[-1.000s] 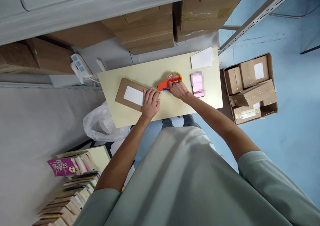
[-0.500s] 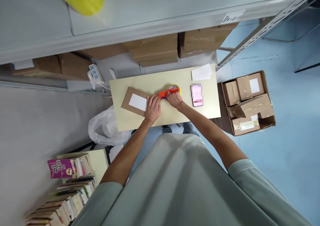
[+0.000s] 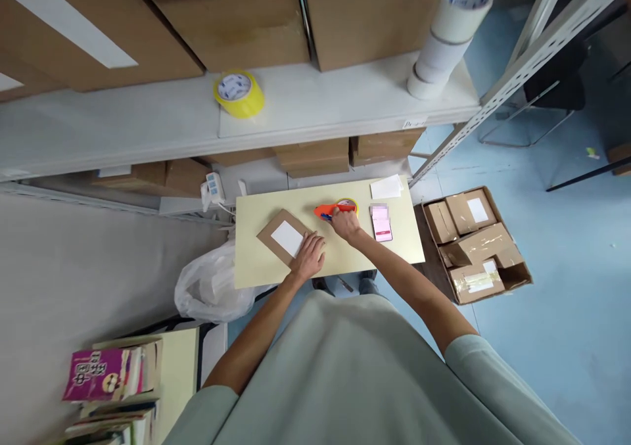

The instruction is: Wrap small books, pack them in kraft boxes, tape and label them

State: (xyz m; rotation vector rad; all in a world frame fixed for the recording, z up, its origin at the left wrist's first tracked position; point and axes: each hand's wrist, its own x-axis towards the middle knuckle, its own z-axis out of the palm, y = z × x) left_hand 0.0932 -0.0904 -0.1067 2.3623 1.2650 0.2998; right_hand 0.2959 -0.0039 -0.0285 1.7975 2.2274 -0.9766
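On the pale table [image 3: 394, 248], a flat brown cardboard parcel [image 3: 269, 233] with a white label [image 3: 286, 237] lies turned at an angle. My left hand [image 3: 309, 256] is closed on its right corner, which the fingers partly cover. My right hand [image 3: 346, 225] grips an orange tape dispenser [image 3: 325, 210] loaded with a yellow-edged tape roll [image 3: 349, 203]. The dispenser is just above the table, to the right of the parcel and apart from it. Its handle is partly hidden by my fingers.
A phone [image 3: 381, 223] and white paper slips [image 3: 386, 187] lie at the table's right. An open carton [image 3: 513, 287] of boxes stands on the floor. A shelf [image 3: 315, 113] with yellow tape [image 3: 240, 94] overhangs behind. A plastic bag [image 3: 207, 284] hangs left.
The parcel has turned clockwise, with my left hand at its right corner. The tape dispenser has come away from the parcel in my right hand. The view has tilted up, showing more shelf.
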